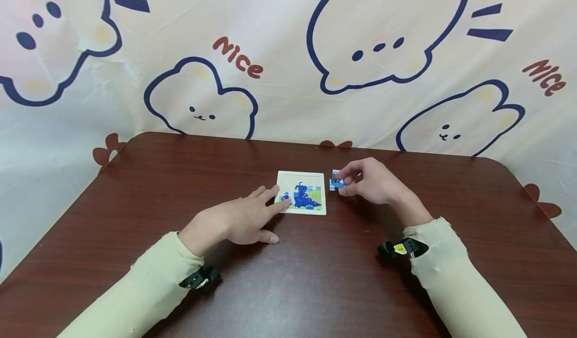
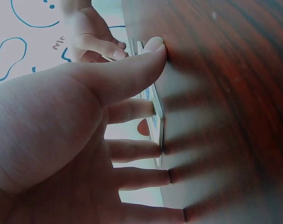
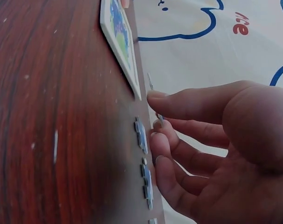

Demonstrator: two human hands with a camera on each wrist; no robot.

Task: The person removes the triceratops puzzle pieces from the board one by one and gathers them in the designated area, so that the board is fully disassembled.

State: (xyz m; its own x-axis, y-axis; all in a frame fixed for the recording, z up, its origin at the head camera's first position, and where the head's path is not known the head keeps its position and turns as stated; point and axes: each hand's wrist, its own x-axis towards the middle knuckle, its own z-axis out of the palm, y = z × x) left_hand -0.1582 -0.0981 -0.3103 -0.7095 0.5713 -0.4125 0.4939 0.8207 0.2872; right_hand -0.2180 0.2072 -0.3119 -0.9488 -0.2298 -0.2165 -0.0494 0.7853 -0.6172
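Observation:
A jigsaw puzzle board [image 1: 322, 209] with a white frame lies flat on the table, partly filled with a blue dinosaur picture. My left hand [image 1: 241, 222] rests spread at its left side, with straight fingertips touching the board and the table. Just right of the board, my right hand [image 1: 374, 184] pinches a blue-and-white puzzle piece [image 1: 334, 184] between thumb and fingers. In the right wrist view that piece shows only as a thin edge, raised off the table. Fingers of the left hand cover part of the board's left side.
Loose puzzle pieces [image 3: 141, 136] lie on the table below the right hand in the right wrist view; the hand hides them in the head view. The dark brown wooden table [image 1: 288, 288] meets a cartoon-printed cloth [image 1: 288, 107] at its far edge.

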